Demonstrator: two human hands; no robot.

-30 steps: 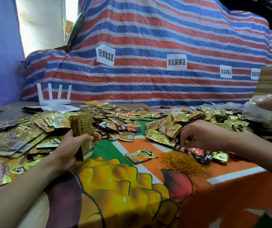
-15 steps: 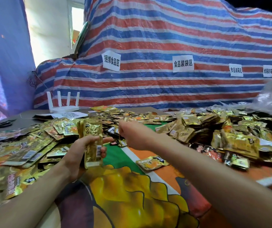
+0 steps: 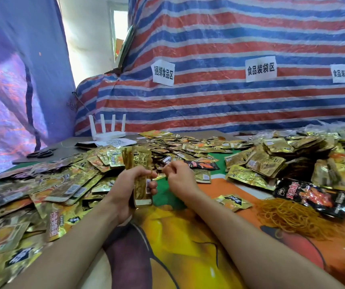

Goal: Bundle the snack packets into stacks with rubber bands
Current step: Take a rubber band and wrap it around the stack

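Hands: two, a left hand (image 3: 129, 184) and a right hand (image 3: 180, 178).
Stack of gold packets (image 3: 139, 163) held in the left hand: one.
Rubber band (image 3: 158, 176) pinched by the right hand: one, thin and hard to see.
Heap of rubber bands (image 3: 292, 215): one heap, too many bands to count.
Loose gold packets (image 3: 63, 184) on the desk: too many to count.
Lone gold packet (image 3: 233, 202) on the orange cloth: one.
Black and red packets (image 3: 309, 195): at least two.
White router (image 3: 109, 133): one, with four antennas.
Paper signs (image 3: 261, 68) on the striped tarp: three.
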